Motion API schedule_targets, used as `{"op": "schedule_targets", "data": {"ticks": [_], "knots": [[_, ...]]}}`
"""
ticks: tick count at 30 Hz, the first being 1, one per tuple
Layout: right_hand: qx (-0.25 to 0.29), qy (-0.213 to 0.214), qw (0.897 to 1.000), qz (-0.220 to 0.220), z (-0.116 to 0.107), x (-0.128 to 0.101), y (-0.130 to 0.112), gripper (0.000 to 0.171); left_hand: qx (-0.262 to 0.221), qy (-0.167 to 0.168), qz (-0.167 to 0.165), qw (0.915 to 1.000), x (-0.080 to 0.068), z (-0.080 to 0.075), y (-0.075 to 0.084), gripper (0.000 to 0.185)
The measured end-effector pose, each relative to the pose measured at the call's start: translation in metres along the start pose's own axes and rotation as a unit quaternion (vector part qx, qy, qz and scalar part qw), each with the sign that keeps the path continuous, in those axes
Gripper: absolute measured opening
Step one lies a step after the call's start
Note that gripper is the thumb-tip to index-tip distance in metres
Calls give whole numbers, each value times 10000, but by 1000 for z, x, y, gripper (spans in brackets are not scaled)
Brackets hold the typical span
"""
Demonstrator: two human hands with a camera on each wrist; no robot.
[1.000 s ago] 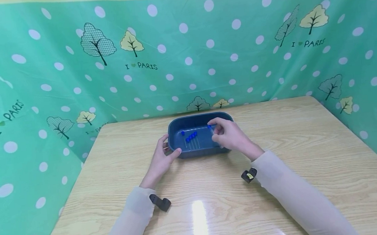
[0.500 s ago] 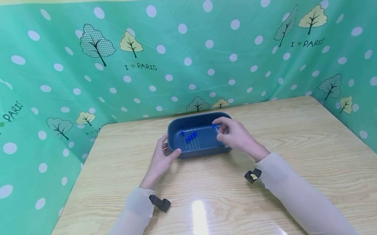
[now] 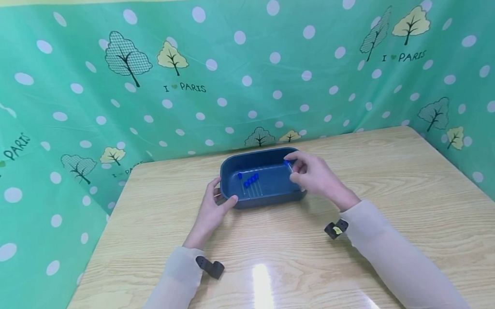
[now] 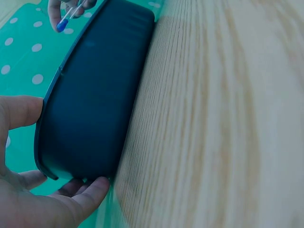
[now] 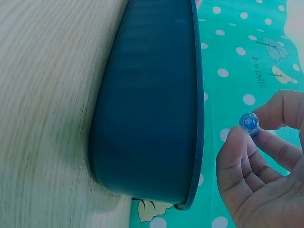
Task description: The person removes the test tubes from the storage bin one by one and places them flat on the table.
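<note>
1. Above the right end of the blue tub, the right hand pinches one blue-capped tube.
2. At left, the left hand, fingers spread, holds the tub.
3. Other tubes lie inside, left; judged partway: these grouped, the pinched one remaining apart.

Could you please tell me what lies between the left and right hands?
In the head view, most of the blue tray, with several blue-capped tubes on its floor.

tub: 1 | blue-capped tubes inside: about 5 | held tube: 1 | grips: 2 | wrist cameras: 2 | table: 1
</note>
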State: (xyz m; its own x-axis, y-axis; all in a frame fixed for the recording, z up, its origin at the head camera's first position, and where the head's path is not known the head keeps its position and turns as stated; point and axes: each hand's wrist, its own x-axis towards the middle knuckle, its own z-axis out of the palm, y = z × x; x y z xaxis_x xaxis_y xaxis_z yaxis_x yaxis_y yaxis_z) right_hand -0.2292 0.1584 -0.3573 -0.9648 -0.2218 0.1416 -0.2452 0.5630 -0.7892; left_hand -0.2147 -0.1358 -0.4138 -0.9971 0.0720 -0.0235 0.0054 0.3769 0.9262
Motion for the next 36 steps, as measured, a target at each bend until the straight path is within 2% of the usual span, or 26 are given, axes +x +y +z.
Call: {"op": "schedule_targets", "data": {"ticks": [25,36], "knots": [[-121,162,9994,278,-14,7,13,49,23,26,14,10000,1,-1,-2,77],[76,192,9983,540,-20,9,22,52,82,17,4,10000,1,0,-2,77]]}}
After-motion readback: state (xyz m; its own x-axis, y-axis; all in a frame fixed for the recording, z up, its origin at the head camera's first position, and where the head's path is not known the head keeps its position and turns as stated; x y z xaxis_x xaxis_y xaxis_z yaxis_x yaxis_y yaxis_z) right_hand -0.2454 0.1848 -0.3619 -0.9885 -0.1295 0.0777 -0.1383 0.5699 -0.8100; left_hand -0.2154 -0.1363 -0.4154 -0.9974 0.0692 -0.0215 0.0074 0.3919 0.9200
